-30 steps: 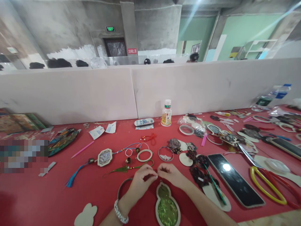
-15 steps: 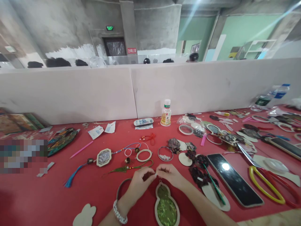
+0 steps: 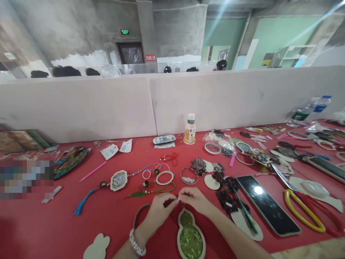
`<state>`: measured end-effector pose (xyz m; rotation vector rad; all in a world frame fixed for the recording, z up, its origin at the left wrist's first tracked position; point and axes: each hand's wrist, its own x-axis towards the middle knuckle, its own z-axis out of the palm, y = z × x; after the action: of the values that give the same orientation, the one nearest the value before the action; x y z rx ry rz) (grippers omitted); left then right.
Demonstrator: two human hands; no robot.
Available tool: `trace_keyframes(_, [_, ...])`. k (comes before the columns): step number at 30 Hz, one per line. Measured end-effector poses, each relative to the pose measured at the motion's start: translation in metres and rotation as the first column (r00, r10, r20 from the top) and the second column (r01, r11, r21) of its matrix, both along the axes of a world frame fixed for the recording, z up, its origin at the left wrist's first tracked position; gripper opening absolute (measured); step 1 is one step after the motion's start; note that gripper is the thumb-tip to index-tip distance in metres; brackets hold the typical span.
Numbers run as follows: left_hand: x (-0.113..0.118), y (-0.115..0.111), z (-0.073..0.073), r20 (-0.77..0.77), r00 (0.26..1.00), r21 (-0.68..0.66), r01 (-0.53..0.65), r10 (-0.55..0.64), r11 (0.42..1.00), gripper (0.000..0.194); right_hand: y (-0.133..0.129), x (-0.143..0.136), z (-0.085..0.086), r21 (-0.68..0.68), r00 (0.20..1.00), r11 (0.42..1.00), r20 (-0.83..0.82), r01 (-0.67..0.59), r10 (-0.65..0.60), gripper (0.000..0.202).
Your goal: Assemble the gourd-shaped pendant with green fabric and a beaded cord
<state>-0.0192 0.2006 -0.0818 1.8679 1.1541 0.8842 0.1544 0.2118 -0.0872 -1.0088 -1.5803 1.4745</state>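
Note:
My left hand (image 3: 162, 209) and my right hand (image 3: 194, 200) meet fingertip to fingertip over the red table. Both are pinched on something tiny and whitish that is too small to name. Just below them lies a gourd-shaped pendant (image 3: 191, 239) with a pale wooden rim and shiny green filling. A grey ring (image 3: 139, 215) is partly hidden behind my left hand. Past the fingers are a green tassel cord (image 3: 151, 192), a pale oval frame (image 3: 164, 177) and a round dish of small beads (image 3: 189, 176).
Scissors (image 3: 304, 210) with yellow and red handles and a phone (image 3: 268, 205) lie to the right, near dark patterned pieces (image 3: 228, 201). On the left are a blue-tasselled pendant (image 3: 119, 180) and a rabbit-shaped piece (image 3: 97, 246). A small bottle (image 3: 190, 130) stands before the white partition (image 3: 107, 108).
Almost nothing differs. Both hands keep the same pinch above the gourd pendant, and the view has shifted very slightly.

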Motion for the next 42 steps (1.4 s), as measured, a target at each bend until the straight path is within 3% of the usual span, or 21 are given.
trace_keyframes(14, [0.0001, 0.0001, -0.0003, -0.022, 1.000, 0.009, -0.017, 0.017, 1.000, 0.017, 0.0007, -0.0008, 0.0064, -0.036, 0.999, 0.999, -0.015, 0.034, -0.034, 0.028])
trace_keyframes(20, [0.0008, -0.0017, -0.0024, -0.093, 0.996, 0.045, 0.012, -0.008, 0.999, 0.014, -0.0040, -0.0024, 0.0052, 0.119, 0.994, 0.992, 0.100, 0.035, -0.047, 0.002])
trace_keyframes(25, [0.0012, -0.0038, -0.0041, -0.115, 0.992, 0.035, 0.062, -0.058, 0.997, 0.012, -0.0050, -0.0025, 0.0019, 0.237, 0.974, 0.972, 0.216, 0.009, -0.061, 0.008])
trace_keyframes(34, [0.0003, -0.0012, -0.0044, 0.030, 0.998, -0.067, 0.063, -0.061, 0.996, 0.019, -0.0055, -0.0023, 0.0068, 0.213, 0.973, 0.977, 0.217, 0.028, -0.075, 0.007])
trace_keyframes(42, [-0.0003, 0.0006, -0.0059, -0.021, 0.997, -0.055, 0.079, -0.080, 0.995, 0.019, -0.0057, -0.0014, 0.0049, 0.229, 0.982, 0.973, 0.183, 0.006, -0.049, 0.007])
